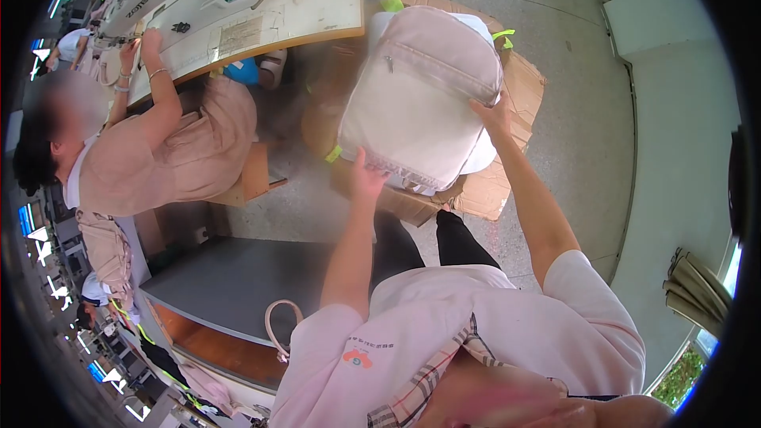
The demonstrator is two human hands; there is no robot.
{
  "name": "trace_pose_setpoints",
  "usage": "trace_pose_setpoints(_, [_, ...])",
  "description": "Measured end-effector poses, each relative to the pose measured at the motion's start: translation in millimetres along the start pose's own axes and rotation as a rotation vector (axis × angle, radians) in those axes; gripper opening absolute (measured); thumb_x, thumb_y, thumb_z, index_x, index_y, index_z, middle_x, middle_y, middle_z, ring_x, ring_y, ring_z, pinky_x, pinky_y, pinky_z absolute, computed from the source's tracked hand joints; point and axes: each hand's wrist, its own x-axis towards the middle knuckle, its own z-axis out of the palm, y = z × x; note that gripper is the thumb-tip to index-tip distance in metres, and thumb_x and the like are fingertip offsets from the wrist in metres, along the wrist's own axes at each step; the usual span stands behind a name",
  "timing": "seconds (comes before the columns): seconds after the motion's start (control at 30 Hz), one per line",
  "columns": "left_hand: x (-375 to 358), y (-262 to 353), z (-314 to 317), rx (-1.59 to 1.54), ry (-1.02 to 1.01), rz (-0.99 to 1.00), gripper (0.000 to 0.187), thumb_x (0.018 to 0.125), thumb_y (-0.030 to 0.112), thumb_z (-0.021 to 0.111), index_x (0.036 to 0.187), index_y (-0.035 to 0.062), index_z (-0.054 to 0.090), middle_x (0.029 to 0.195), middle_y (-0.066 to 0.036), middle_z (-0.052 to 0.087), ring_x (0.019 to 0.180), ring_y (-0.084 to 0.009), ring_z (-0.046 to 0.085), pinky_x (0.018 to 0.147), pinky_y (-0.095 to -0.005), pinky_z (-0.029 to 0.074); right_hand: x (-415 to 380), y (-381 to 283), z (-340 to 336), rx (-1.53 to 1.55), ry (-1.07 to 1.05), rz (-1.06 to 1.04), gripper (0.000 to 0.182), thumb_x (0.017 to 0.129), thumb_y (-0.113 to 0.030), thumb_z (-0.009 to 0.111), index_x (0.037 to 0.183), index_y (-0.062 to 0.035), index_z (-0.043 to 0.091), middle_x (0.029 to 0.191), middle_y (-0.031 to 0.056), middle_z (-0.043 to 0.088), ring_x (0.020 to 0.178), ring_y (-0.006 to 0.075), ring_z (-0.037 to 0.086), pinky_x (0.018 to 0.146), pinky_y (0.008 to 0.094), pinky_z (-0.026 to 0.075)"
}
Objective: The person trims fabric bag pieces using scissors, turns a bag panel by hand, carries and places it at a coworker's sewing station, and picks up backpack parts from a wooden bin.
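Basically both hands grip a beige backpack (420, 95) held over an open cardboard box (519, 103) on the floor at 12 o'clock from the wearer: left hand (366, 177) clamps the near bottom corner at 7 o'clock of the bag, right hand (493, 115) clamps its right edge at 4 o'clock. Long axis runs 11-to-5, zip pocket up, top end pointing away; left hand nearer the wearer. Co-worker's hands (143, 43) on the sewing table (317, 8) at 10 o'clock, well apart.

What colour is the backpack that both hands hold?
The backpack is pale beige, seen in the head view.
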Motion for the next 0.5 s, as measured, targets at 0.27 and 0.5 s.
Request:
trace_pose_setpoints(0.27, [-9, -17, -9, 0.004, 0.064, -0.009, 0.07, 0.071, 0.053, 0.063, 0.12, 0.0111, 0.036, 0.12, -0.012, 0.041, 0.116, -0.0291, 0.034, 0.093, -0.0516, 0.026, -8, -12, -5, -0.177, 0.139, 0.014, 0.084, 0.063, -0.034, 0.072, 0.124, 0.0071, 0.03, 0.113, 0.0255, 0.047, 0.105, 0.0321, 0.049, 0.086, 0.0363, 0.041])
trace_pose_setpoints(0.5, [-89, -41, -74, 0.24, 0.171, -0.065, 0.04, 0.082, 0.036, 0.057, 0.108, 0.0084, 0.042, 0.096, -0.015, 0.057, 0.092, -0.028, 0.056, 0.077, -0.0411, 0.044, -22, 31, -81, 0.157, -0.072, 0.005, 0.065, 0.071, -0.02, 0.065, 0.125, -0.0003, 0.034, 0.081, 0.011, 0.056, 0.064, 0.0166, 0.056, 0.055, 0.029, 0.048])
